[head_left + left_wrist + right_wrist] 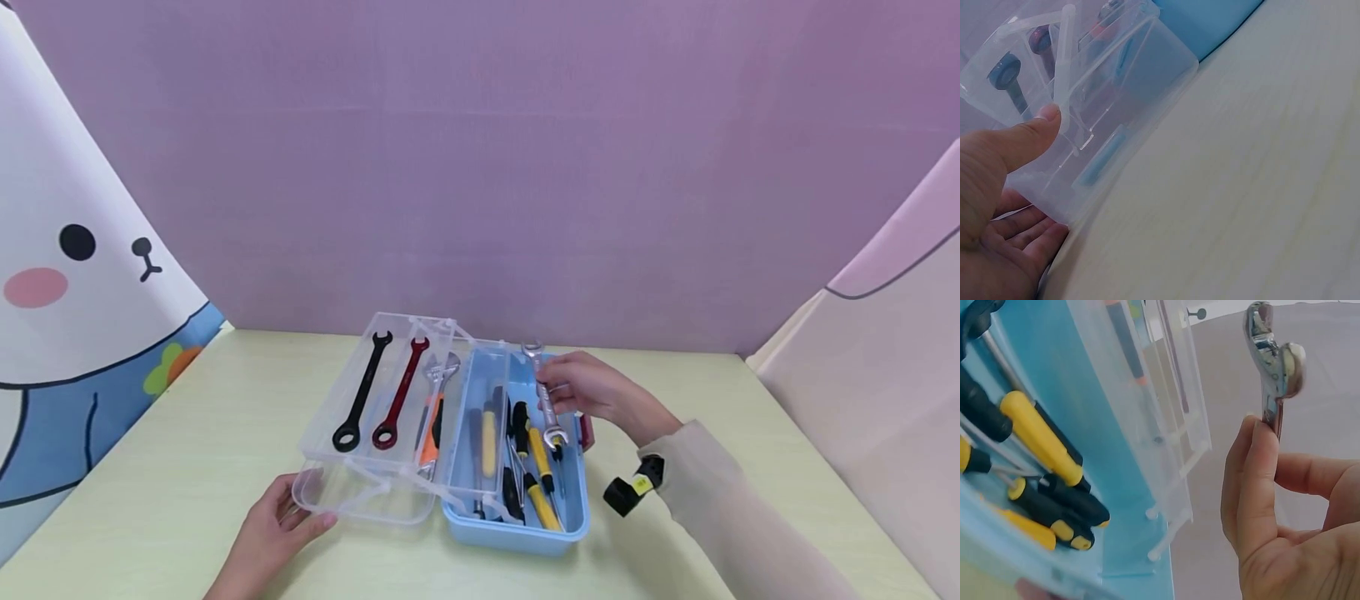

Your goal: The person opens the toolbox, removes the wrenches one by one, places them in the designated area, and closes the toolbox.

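My right hand (581, 387) pinches a silver wrench (546, 400) by its shank over the blue toolbox (517, 542). One open-ended jaw of the wrench shows above the fingertips in the right wrist view. At the toolbox's left, my left hand (273, 529) holds the corner of the clear plastic lid (367, 504), thumb on the near side and fingers by the lower edge. A clear tray (322, 433) above the lid carries a black ratchet wrench (363, 392) and a red ratchet wrench (401, 396). Beside them is an orange-handled adjustable wrench (431, 437).
Several yellow-and-black screwdrivers (1041, 437) lie in the toolbox. A second clear tray (480, 485) juts over its left half, joined by hinge arms. A red latch (587, 432) is on the right side. Behind the pale table (187, 450) stands a purple backdrop (480, 167).
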A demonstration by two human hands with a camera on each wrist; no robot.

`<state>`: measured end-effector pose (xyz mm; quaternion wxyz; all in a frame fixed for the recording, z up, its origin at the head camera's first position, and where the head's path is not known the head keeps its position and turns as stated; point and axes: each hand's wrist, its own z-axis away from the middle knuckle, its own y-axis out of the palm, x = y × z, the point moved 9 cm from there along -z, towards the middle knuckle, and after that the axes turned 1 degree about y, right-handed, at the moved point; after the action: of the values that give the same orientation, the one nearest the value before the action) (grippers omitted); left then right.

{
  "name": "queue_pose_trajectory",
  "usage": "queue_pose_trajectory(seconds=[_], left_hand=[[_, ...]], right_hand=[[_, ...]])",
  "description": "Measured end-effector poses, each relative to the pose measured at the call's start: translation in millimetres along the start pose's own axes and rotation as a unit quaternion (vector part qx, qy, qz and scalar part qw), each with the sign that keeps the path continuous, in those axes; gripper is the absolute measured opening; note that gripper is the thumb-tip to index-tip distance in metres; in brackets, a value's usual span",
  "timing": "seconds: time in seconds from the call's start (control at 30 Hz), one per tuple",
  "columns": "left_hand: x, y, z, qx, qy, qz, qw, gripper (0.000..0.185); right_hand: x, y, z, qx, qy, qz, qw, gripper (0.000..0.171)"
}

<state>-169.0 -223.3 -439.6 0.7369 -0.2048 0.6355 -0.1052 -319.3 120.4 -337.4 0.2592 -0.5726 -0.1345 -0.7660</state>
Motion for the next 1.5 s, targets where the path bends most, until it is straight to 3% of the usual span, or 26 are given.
queue_pose_trajectory(seconds=[0.6,0.93,1.1,1.5], left_hand=[[2.4,-1.5,1.4,-0.003,-0.007,-0.009,0.9999,0.064],[3.1,-3.6,0.6,-0.011,0.003,-0.017,0.9998,0.064],[0.1,-2.8,0.1,-0.016,0.018,-0.016,0.9996,0.062],[-1.2,-1.2,-0.5,-0.012,0.016,-0.015,0.9997,0.063]], right_hand=[[-41,-24,13,-0.028,0.033,0.006,0.999,0.018],[-57,-40,20,-0.022,0.024,0.015,0.999,0.026],[-64,-45,23,-0.022,0.025,0.004,0.999,0.021],[-78,-65,38,-0.021,0.011,-0.021,0.999,0.017]])
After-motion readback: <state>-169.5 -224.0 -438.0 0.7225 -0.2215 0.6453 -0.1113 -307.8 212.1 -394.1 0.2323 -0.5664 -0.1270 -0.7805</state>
